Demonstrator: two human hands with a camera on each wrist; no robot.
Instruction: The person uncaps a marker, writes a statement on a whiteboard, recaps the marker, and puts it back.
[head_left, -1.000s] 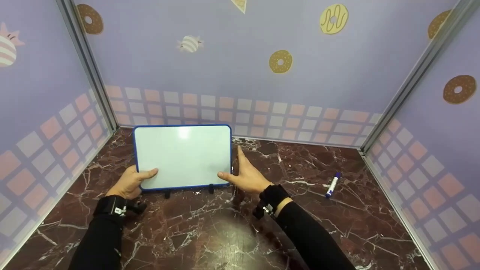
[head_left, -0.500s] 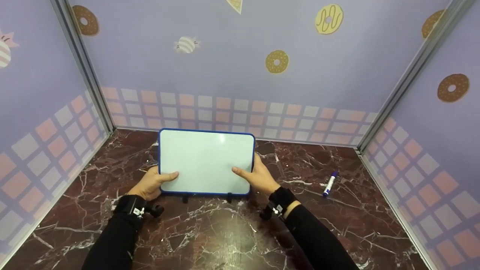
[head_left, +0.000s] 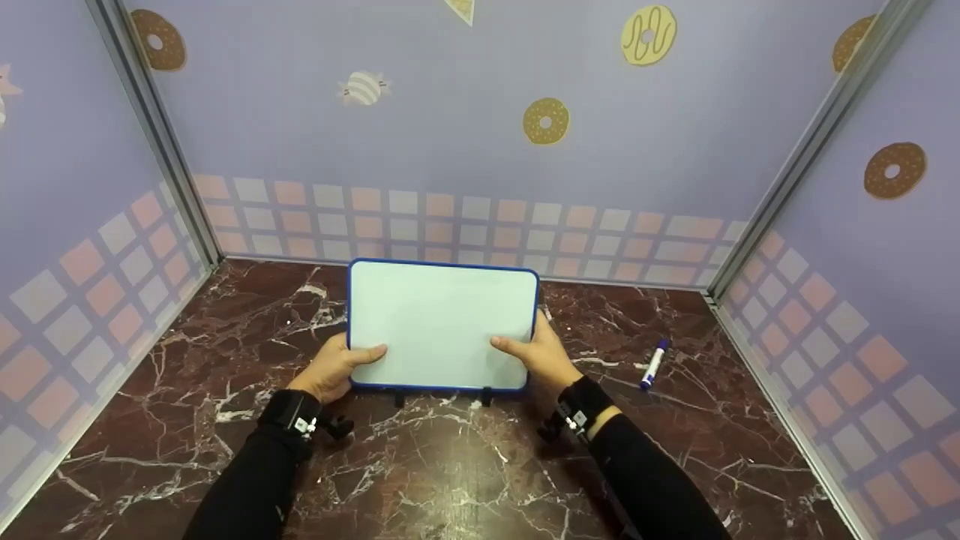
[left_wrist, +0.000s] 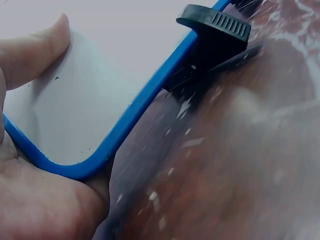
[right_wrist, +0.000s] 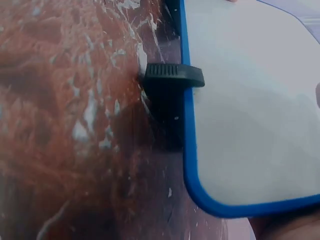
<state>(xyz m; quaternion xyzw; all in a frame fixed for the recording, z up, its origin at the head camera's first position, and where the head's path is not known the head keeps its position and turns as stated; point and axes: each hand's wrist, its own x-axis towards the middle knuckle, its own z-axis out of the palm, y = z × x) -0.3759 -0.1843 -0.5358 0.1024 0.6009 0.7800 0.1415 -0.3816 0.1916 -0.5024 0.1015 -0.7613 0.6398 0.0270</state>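
Note:
A small whiteboard [head_left: 442,322] with a blue frame stands tilted back near the rear of the table, its blank white face toward me. My left hand [head_left: 335,367] grips its left edge low down, the thumb lying on the face and the other fingers hidden behind. On the opposite edge my right hand [head_left: 546,356] holds it the same way. Two black feet hook over the lower edge; one foot [left_wrist: 217,25] shows large in the left wrist view, and the other foot [right_wrist: 174,74] in the right wrist view.
A white marker [head_left: 653,365] with purple-blue ends lies on the dark red marbled table [head_left: 420,480], to the right of the board. Patterned lilac walls [head_left: 450,150] enclose the table at the back and both sides, joined by grey metal posts [head_left: 161,142].
The whiteboard has shifted to the right along with both hands. My right hand, with fingers spread at its edge a second ago, now grips it. The head view has turned slightly; the marker stays put.

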